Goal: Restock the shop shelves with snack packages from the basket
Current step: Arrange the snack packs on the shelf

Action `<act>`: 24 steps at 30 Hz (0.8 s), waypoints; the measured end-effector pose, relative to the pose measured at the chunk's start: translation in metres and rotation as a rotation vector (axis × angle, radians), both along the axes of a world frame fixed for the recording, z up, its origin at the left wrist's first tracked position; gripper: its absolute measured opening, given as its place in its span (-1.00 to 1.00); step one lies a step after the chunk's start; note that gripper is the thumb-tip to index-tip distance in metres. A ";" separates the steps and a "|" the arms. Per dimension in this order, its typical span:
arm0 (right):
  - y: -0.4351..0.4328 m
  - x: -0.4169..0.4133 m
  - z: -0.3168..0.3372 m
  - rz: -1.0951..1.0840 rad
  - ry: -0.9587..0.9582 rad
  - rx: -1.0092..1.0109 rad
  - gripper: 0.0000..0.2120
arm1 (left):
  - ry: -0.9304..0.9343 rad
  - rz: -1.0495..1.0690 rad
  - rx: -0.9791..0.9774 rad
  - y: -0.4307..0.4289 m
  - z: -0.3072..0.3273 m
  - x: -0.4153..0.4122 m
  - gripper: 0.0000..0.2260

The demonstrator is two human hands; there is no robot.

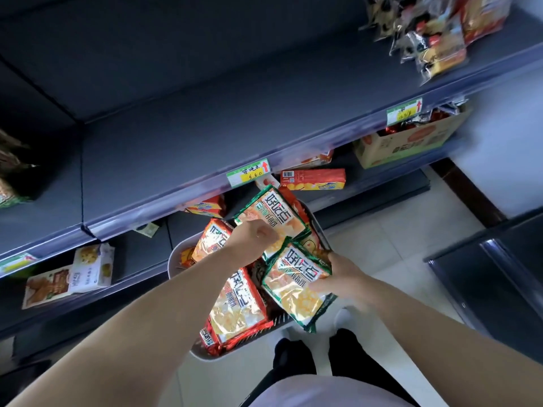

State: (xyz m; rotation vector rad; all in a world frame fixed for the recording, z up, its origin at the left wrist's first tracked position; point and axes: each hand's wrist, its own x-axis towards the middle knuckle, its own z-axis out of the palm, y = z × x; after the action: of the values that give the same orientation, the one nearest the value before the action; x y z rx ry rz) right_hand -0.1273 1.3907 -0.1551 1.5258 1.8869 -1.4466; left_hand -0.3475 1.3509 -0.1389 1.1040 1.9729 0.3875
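Observation:
A white basket [175, 257] stands on the floor below me, filled with several snack packages. My left hand [252, 237] grips a green-edged snack package [271, 214] by its lower end, lifted over the basket's far side. My right hand [342, 277] holds a second green-edged package [296, 284] from its right side, above the basket. Red-edged packages [239, 306] lie underneath in the basket, one more [213, 237] at the far left. The dark shelf [176, 136] in front of me is mostly bare.
Price tags [249, 173] hang on the shelf edge. Red boxes [313, 179] lie on the lower shelf, a cardboard carton [408, 142] to their right. White-and-orange boxes [70, 277] sit lower left. Bagged snacks [435, 33] fill the upper right shelf. A dark unit [499, 274] stands right.

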 end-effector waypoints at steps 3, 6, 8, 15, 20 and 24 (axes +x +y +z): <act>0.011 0.006 0.015 -0.120 0.172 -0.122 -0.55 | -0.192 0.008 -0.065 -0.007 0.001 -0.003 -0.76; 0.019 0.003 0.016 -0.219 0.296 -0.198 -0.54 | -0.195 -0.075 -0.132 -0.009 0.005 -0.009 -0.70; 0.021 -0.007 0.012 -0.296 0.377 -0.211 -0.49 | -0.158 -0.079 -0.075 -0.007 0.011 -0.015 -0.76; 0.018 -0.056 -0.004 -0.598 0.313 0.099 -0.50 | 0.129 -0.057 0.052 0.032 0.013 -0.042 -0.70; 0.000 -0.064 -0.004 -0.717 0.283 0.070 -0.26 | 0.185 -0.059 -0.091 0.039 -0.004 -0.043 -0.62; -0.009 -0.070 -0.014 -0.956 0.362 -0.213 -0.15 | 0.250 -0.123 -0.128 0.036 -0.006 -0.046 -0.57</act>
State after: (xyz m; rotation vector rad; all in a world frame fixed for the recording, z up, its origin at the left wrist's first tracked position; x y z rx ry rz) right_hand -0.1969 1.3817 -0.1689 2.3046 1.0623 -2.3389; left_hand -0.3940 1.3867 -0.1452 1.2315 2.0991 0.0588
